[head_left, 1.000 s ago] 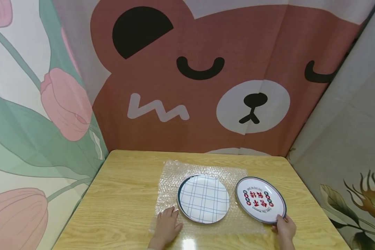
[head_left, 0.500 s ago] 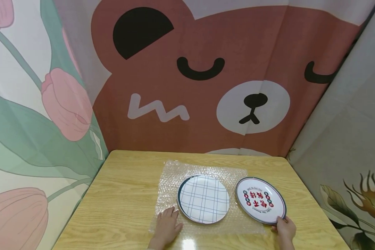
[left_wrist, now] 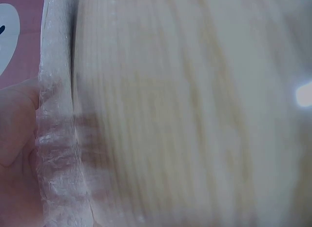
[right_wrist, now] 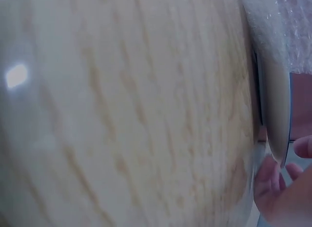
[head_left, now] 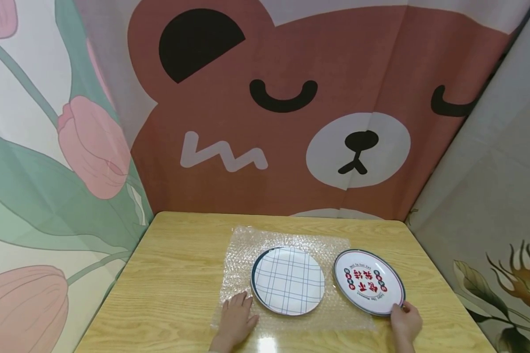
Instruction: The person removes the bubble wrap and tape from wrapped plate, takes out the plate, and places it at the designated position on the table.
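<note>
On a sheet of bubble wrap (head_left: 243, 245) lies a round plate (head_left: 289, 282) with a blue grid pattern and dark rim. Overlapping the sheet's right side is a second plate (head_left: 364, 269), white with red characters and a blue rim. My left hand (head_left: 235, 316) lies with fingers spread on the wrap's front left corner, left of the grid plate. At the lower right rim of the character plate is my right hand (head_left: 406, 321), fingertips right at the edge. In the right wrist view, the thumb (right_wrist: 303, 146) of that hand stands apart from the plate's face.
The wooden table (head_left: 176, 274) carries the wrap and both plates. A curtain with a bear print (head_left: 291, 147) hangs behind it. Flower-printed cloths (head_left: 92, 142) flank the left and right sides.
My right hand has shifted slightly right, and the fingers seen under the character plate's rim have drawn back. Left hand and both plates stay in place.
</note>
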`<state>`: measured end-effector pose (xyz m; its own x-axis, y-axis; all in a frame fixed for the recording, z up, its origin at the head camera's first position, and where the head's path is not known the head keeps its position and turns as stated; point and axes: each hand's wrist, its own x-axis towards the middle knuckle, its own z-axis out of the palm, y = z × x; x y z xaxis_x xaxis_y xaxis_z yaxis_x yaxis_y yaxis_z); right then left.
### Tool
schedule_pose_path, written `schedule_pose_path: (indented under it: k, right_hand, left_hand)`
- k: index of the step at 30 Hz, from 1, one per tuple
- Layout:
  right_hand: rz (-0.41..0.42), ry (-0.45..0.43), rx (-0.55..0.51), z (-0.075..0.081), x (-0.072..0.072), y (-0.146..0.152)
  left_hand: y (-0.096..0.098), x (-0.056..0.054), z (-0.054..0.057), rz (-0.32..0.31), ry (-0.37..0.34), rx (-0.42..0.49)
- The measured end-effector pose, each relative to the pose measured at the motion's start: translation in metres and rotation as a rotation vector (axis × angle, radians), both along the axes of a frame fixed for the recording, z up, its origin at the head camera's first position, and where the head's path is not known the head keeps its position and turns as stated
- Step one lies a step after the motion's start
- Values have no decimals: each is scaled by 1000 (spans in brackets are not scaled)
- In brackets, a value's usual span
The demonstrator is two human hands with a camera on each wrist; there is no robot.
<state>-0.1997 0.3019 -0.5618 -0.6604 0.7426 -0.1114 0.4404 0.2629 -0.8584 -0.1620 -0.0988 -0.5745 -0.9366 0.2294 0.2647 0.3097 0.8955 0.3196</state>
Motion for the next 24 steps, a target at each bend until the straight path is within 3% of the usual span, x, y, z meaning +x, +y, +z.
schedule_pose_path:
  k: [5,10,24]
  right_hand:
    - [-50,7,56,-1,-1,-1]
    - [-25,37,131,-2,-1,-1]
    - [24,103,207,-1,-1,-5]
  left_hand:
    - [0,-1,0,-4,-5,-1]
    - [0,1,3,-1,-13,7]
    - [0,1,0,6,-7,8]
